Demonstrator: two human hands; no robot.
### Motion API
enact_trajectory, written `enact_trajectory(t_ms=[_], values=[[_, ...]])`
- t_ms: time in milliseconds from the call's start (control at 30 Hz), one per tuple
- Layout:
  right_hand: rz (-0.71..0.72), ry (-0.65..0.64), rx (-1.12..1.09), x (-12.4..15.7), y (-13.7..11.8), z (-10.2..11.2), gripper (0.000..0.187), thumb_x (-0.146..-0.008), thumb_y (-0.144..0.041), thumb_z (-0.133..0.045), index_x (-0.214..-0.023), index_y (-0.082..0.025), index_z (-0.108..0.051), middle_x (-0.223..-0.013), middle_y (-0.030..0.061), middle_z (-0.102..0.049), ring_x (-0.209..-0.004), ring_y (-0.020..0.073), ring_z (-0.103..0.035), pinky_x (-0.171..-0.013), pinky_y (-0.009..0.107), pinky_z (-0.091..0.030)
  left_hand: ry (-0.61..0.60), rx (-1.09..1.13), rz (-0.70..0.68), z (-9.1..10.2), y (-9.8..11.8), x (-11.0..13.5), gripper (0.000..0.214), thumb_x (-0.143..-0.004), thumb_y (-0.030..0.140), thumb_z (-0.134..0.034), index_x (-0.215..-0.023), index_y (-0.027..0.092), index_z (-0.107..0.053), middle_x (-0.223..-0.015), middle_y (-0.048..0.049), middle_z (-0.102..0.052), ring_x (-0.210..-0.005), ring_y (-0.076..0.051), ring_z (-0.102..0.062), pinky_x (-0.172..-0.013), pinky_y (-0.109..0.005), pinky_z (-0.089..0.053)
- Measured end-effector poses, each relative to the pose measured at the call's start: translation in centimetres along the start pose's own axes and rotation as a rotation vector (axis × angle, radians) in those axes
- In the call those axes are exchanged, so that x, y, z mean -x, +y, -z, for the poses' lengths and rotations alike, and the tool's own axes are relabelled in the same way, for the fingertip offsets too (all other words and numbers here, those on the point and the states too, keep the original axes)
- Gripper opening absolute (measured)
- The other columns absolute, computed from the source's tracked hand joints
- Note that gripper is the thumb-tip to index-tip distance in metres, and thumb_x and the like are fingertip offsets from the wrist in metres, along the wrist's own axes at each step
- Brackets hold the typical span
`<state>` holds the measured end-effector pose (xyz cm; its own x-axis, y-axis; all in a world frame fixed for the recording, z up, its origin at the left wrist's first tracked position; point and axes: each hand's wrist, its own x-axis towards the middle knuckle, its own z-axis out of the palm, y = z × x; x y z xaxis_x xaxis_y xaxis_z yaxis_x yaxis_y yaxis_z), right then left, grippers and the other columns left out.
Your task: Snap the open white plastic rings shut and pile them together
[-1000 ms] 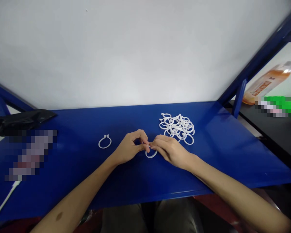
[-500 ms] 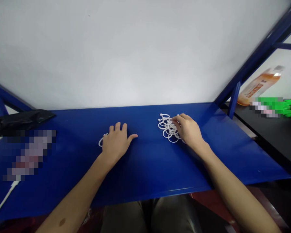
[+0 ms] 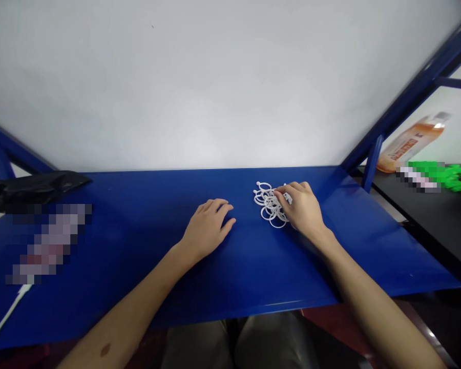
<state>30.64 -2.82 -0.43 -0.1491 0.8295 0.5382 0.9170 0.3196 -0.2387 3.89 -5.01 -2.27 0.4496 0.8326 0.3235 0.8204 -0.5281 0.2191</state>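
Observation:
Several thin white plastic rings with small knobs lie in an overlapping pile, right of the middle of the blue table. Over the right side of the pile is my right hand, its thumb and fingers closed in a pinch on a white ring; a small ridged white piece shows between them. My left hand lies palm down on the tabletop, left of the pile and apart from it. Its fingers are loosely stretched, with the thumb apart. What lies beneath that palm is hidden.
The blue table meets a pale wall at the back. A black plastic bag and a blurred-out item with a white cable lie at left. An orange bottle and a green object are on a black surface at right.
My left hand has slid right, towards the pile. The white ring that showed beside it is no longer visible. My right hand stays at the pile, with a ridged white piece now showing in its fingers.

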Motion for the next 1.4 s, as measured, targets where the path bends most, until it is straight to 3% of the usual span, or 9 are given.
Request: enact_trajectory(t_ms=[100, 300, 467, 633, 867, 1100, 1233, 1400], values=[[0.032, 0.044, -0.030, 0.1, -0.7, 0.2, 0.023, -0.097, -0.034, -0.054, -0.093, -0.021, -0.073, -0.090, 0.0078, -0.070, -0.085, 0.0247, -0.051, -0.071, 0.037, -0.046, 0.032, -0.071, 0.078, 0.6, -0.4, -0.3, 0.033, -0.096, 0.027, -0.050, -0.125, 0.018, -0.062, -0.131, -0.0112, -0.061, -0.119, -0.030, -0.055, -0.100, -0.049, -0.046], [0.225, 0.108, -0.193, 0.6, -2.3, 0.1, 0.017, -0.098, -0.026, -0.055, -0.095, -0.020, -0.070, -0.092, 0.0066, -0.071, -0.084, 0.0222, -0.053, -0.079, 0.039, -0.047, -0.109, -0.151, 0.204, 0.2, -1.8, -0.4, 0.044, -0.094, 0.029, -0.051, -0.135, 0.014, -0.056, -0.131, -0.0148, -0.061, -0.118, -0.034, -0.053, -0.097, -0.050, -0.046], [0.307, 0.036, -0.290, 1.0, -3.5, -0.1, 0.015, -0.098, -0.025, -0.055, -0.097, -0.020, -0.069, -0.095, 0.0068, -0.072, -0.087, 0.0222, -0.059, -0.082, 0.040, -0.049, -0.100, -0.044, 0.168, 0.1, -1.7, -0.5, 0.035, -0.093, 0.024, -0.054, -0.127, 0.015, -0.060, -0.120, -0.0124, -0.064, -0.111, -0.030, -0.055, -0.096, -0.046, -0.048], [0.304, -0.156, -0.398, 1.8, -4.4, -0.2, 0.019, -0.100, -0.029, -0.052, -0.106, -0.020, -0.068, -0.096, 0.0069, -0.072, -0.088, 0.0199, -0.065, -0.080, 0.035, -0.053, -0.031, 0.271, 0.123, 0.3, -0.3, -0.6, 0.036, -0.087, 0.027, -0.066, -0.122, 0.020, -0.059, -0.114, -0.0066, -0.063, -0.108, -0.024, -0.058, -0.098, -0.041, -0.048], [0.221, -0.395, -0.504, 2.7, -5.6, -0.7, 0.037, -0.089, -0.045, -0.067, -0.116, -0.020, -0.059, -0.095, 0.0055, -0.072, -0.080, 0.0188, -0.068, -0.070, 0.032, -0.054, -0.013, 0.623, 0.168, 0.6, 1.3, -0.5, 0.033, -0.083, 0.038, -0.070, -0.111, 0.022, -0.066, -0.096, -0.0011, -0.062, -0.077, -0.014, -0.061, -0.075, -0.031, -0.053], [0.109, -0.372, -0.631, 3.0, -6.1, -1.5, 0.019, -0.095, -0.027, -0.054, -0.112, -0.020, -0.058, -0.088, 0.0030, -0.070, -0.073, 0.0149, -0.067, -0.068, 0.028, -0.052, 0.059, 0.793, 0.250, 0.0, 0.6, -0.8, 0.021, -0.086, 0.035, -0.066, -0.101, 0.021, -0.068, -0.090, -0.0024, -0.070, -0.079, -0.016, -0.066, -0.074, -0.031, -0.054], [0.141, -0.295, -0.562, 2.8, -5.8, -1.8, 0.015, -0.097, -0.022, -0.046, -0.104, -0.020, -0.059, -0.091, 0.0043, -0.069, -0.079, 0.0158, -0.066, -0.073, 0.030, -0.050, 0.028, 0.883, 0.231, 0.5, 0.7, -0.7, 0.017, -0.088, 0.033, -0.065, -0.100, 0.022, -0.069, -0.087, -0.0009, -0.071, -0.079, -0.015, -0.066, -0.072, -0.028, -0.053], [0.149, -0.321, -0.597, 2.8, -6.0, -1.5, 0.009, -0.096, -0.023, -0.050, -0.100, -0.019, -0.058, -0.082, 0.0014, -0.064, -0.071, 0.0133, -0.061, -0.065, 0.026, -0.047, 0.089, 0.808, 0.160, 0.6, 0.8, -0.6, 0.011, -0.087, 0.032, -0.069, -0.092, 0.022, -0.072, -0.083, 0.0005, -0.067, -0.074, -0.013, -0.062, -0.069, -0.026, -0.049]])
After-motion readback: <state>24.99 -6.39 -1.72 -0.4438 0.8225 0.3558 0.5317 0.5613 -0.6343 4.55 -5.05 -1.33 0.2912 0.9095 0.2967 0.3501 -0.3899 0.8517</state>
